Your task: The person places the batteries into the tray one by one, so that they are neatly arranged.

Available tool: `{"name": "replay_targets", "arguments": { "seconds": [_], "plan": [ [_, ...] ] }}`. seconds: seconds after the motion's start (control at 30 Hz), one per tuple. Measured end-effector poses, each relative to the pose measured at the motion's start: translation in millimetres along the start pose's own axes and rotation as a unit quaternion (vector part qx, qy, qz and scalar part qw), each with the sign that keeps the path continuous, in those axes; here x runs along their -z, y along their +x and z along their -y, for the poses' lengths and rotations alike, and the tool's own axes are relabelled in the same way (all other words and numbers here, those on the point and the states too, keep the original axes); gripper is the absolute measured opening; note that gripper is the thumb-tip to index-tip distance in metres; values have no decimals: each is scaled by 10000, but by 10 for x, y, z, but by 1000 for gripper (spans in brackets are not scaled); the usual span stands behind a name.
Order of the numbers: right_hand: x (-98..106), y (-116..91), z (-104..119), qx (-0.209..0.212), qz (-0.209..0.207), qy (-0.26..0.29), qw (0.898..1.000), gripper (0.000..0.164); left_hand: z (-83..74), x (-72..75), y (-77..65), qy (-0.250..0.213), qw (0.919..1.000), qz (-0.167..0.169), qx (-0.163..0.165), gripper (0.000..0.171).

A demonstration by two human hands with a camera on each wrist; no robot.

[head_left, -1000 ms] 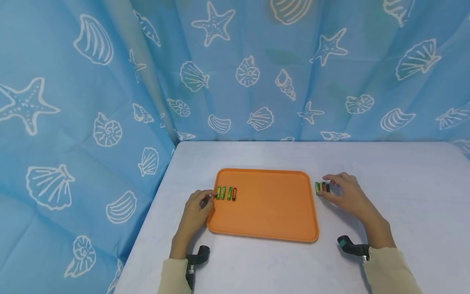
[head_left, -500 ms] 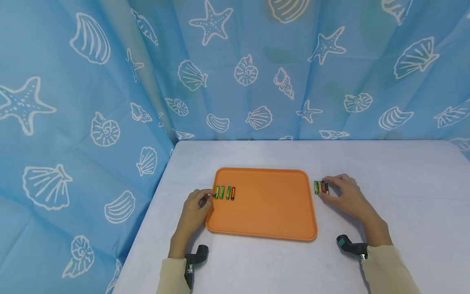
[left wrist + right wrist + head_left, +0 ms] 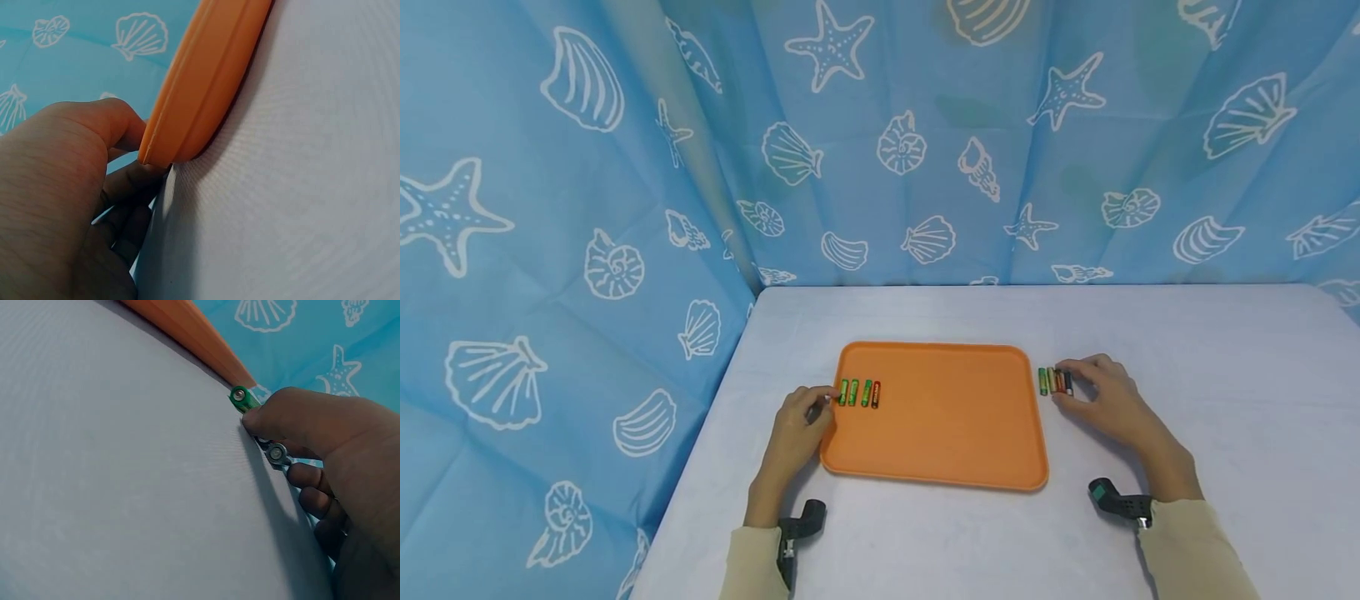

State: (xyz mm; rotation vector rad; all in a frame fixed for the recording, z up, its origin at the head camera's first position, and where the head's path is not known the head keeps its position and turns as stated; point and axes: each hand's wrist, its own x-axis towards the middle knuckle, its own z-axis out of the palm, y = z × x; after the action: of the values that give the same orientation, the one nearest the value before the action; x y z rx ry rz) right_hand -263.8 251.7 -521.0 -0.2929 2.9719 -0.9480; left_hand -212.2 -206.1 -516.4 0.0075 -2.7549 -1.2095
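In the head view an orange tray (image 3: 955, 417) lies on the white table. Several batteries lie side by side at its left end, among them a green battery (image 3: 853, 392) and a red battery (image 3: 876, 394). My left hand (image 3: 797, 429) holds the tray's left rim between thumb and fingers, its index fingertip close to the leftmost battery. Right of the tray, another short row starts with a green battery (image 3: 1042, 382) and ends with a dark battery (image 3: 1069, 383). My right hand (image 3: 1105, 400) pinches a battery within this row by its two ends; the thumb (image 3: 269, 419) partly covers it.
Black wrist cameras are strapped at the left wrist (image 3: 802, 521) and right wrist (image 3: 1120, 500). A blue curtain (image 3: 865, 167) with white shell prints hangs behind and to the left of the table (image 3: 925, 542).
The row beside my right hand has spread slightly, its green battery a little further left. My left hand keeps its place on the rim. The head view has shifted a bit.
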Motion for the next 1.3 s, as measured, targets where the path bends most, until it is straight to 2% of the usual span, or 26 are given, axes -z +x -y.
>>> {"name": "replay_targets", "arguments": {
  "seconds": [0.2,0.6,0.9,1.17,1.3],
  "plan": [
    [17,2,-34,-3,133,10,9999,54,1,4,9,-3,10000,13,-21,26],
    [0,-4,-46,82,-128,77,9999,50,5,5,12,-127,9999,31,-49,25],
    [3,-9,-38,35,-158,90,9998,52,2,12,4,-63,9999,37,72,26],
    [36,-9,26,30,-323,127,9994,51,7,9,16,-34,9999,23,101,26],
    [66,-5,139,148,-459,302,9984,50,2,14,14,-21,9999,25,102,26]
  ]
}}
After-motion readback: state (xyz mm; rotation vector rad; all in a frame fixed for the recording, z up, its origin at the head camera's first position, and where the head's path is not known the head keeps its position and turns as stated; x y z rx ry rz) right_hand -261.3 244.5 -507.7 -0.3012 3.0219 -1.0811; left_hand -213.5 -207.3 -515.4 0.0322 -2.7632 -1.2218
